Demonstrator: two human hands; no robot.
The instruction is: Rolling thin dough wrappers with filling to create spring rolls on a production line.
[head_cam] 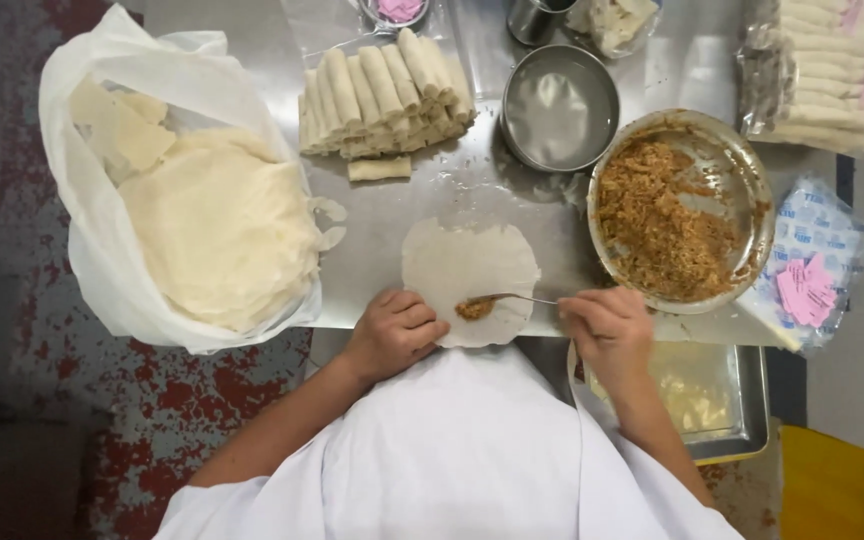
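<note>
A round thin wrapper [467, 268] lies flat on the steel table [382, 230] in front of me. My right hand [607, 325] holds a metal spoon [512, 297] whose tip sets brown filling [474, 309] onto the wrapper's near edge. My left hand [394, 330] rests curled on the wrapper's near left edge. A metal bowl of brown filling [667, 220] stands to the right of the wrapper.
A white plastic bag holding a stack of wrappers [217, 225] lies at the left. Finished rolls [382, 95] are piled at the back. Also present: an empty round tin [559, 108], bagged rolls [827, 75], pink slips on a packet [807, 290], a tray [717, 400] below right.
</note>
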